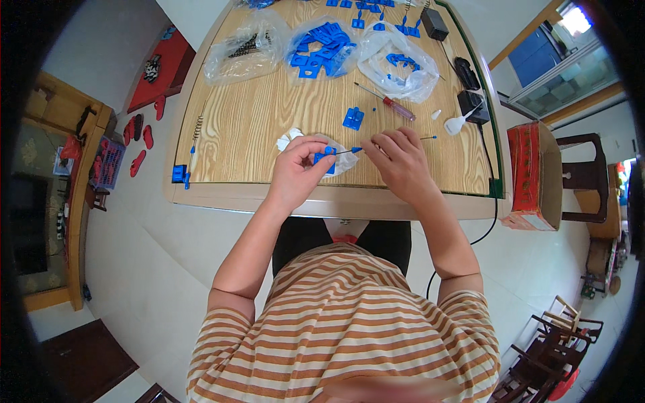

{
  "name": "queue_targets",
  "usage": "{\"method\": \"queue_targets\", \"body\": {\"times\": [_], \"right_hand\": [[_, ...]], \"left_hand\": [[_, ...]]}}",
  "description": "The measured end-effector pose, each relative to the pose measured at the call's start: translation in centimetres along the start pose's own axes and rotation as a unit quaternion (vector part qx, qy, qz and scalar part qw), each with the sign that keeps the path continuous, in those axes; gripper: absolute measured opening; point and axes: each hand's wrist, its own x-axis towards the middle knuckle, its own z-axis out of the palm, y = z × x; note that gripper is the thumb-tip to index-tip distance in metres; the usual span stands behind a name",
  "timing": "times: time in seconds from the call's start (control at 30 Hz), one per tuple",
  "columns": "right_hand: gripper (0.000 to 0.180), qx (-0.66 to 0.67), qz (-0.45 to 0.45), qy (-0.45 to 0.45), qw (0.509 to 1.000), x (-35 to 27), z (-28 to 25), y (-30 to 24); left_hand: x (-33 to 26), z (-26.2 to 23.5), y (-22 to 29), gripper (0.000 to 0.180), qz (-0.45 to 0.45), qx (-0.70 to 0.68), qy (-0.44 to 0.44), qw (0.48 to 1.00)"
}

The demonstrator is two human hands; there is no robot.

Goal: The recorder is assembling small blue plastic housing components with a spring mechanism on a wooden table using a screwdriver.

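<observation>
Near the table's front edge, my left hand [297, 173] pinches a small blue plastic part [325, 163] between thumb and fingers. A thin dark rod [345, 152] with a blue cone-shaped piece [356, 150] runs from that part toward my right hand [403, 164]. My right fingers are closed around the rod; its blue-tipped end [434, 138] sticks out past them on the right. Under and beside the left hand lie a clear plastic bag [347, 161] and some white pieces [289, 138]. A blue square clip-like part [353, 118] lies just beyond the hands.
Farther back are a bag of dark springs [248, 46], a bag of blue parts [321, 50] and a bag with blue pieces [402, 64]. A screwdriver [398, 108] lies before them. Black adapters [474, 106] and a cable line the right edge. At left stands a blue spring assembly [180, 174].
</observation>
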Motion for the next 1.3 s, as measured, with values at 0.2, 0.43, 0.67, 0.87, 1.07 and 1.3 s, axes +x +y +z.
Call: {"method": "queue_targets", "body": {"times": [0.2,0.43,0.67,0.87,1.07,1.3], "right_hand": [[0.036,0.009,-0.023,0.004,1.000,0.9,-0.4,-0.1],[0.035,0.006,0.003,0.047,0.999,1.2,0.6,-0.9],[0.026,0.086,0.182,0.177,0.964,-1.1,2.3,-4.5],[0.026,0.580,0.450,0.112,0.669,-0.9,4.4,-6.9],[0.031,0.785,0.394,0.183,0.442,0.8,4.4,-6.0],[0.026,0.775,0.410,0.163,0.452,0.8,3.5,-5.3]], "left_hand": [[-0.2,0.2,0.6,0.013,0.012,0.026,0.002,1.000],[-0.3,0.6,0.2,0.011,0.042,0.000,0.040,0.998],[-0.2,0.6,0.1,0.015,0.057,-0.020,0.092,0.994],[-0.3,0.5,0.0,0.016,0.051,-0.019,0.098,0.994],[-0.7,0.5,0.2,0.010,0.030,-0.003,0.089,0.996],[-0.9,0.7,0.2,0.015,0.040,-0.054,0.071,0.995]]}}
